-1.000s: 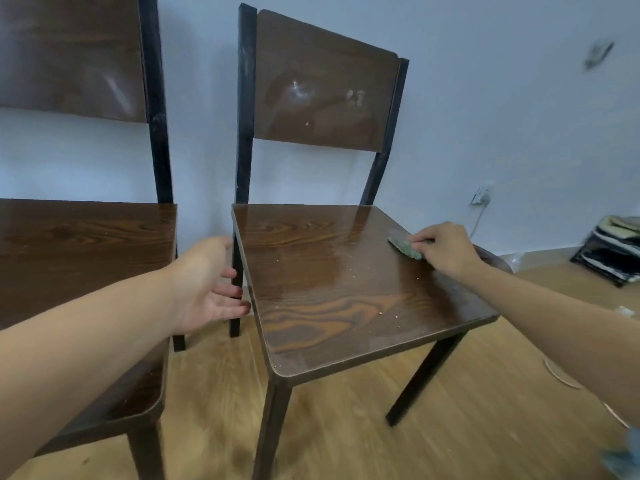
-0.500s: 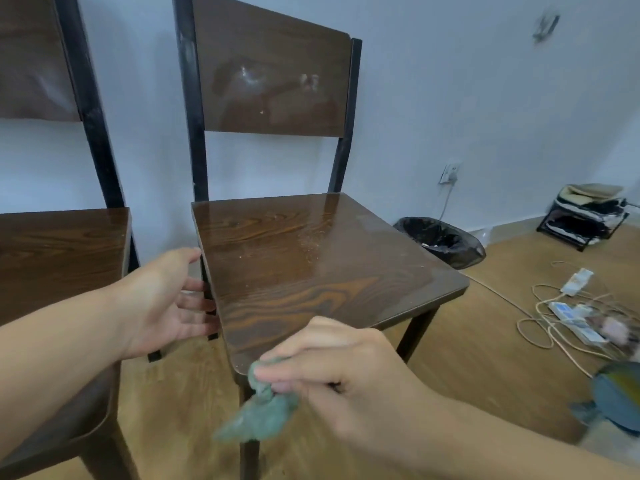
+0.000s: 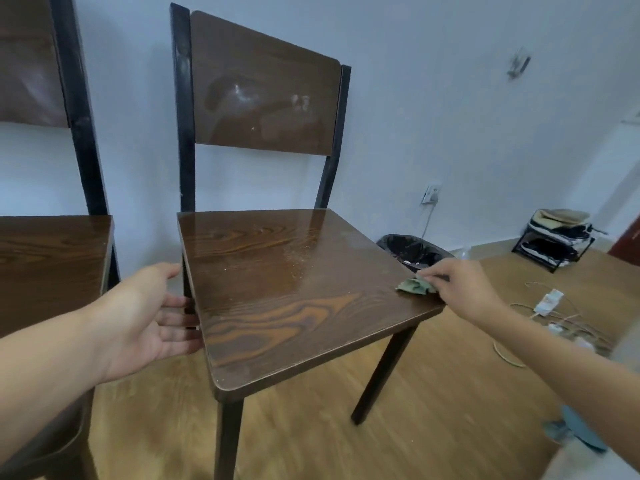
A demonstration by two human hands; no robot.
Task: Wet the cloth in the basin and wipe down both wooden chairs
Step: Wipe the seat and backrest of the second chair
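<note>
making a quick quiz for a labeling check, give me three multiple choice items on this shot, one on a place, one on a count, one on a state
1. Where is the cloth?
A. on the floor
B. at the right edge of the chair seat
C. on the backrest

2. How many chairs show?
A. one
B. two
C. three

3. What is the left hand doing?
A. holding the seat's left edge, fingers under it
B. squeezing the cloth
C. resting on the wall

Key: 1 B, the right hand presses it there; 2 B, a second chair stands at left; 3 A, its fingers curl beneath the edge.
</note>
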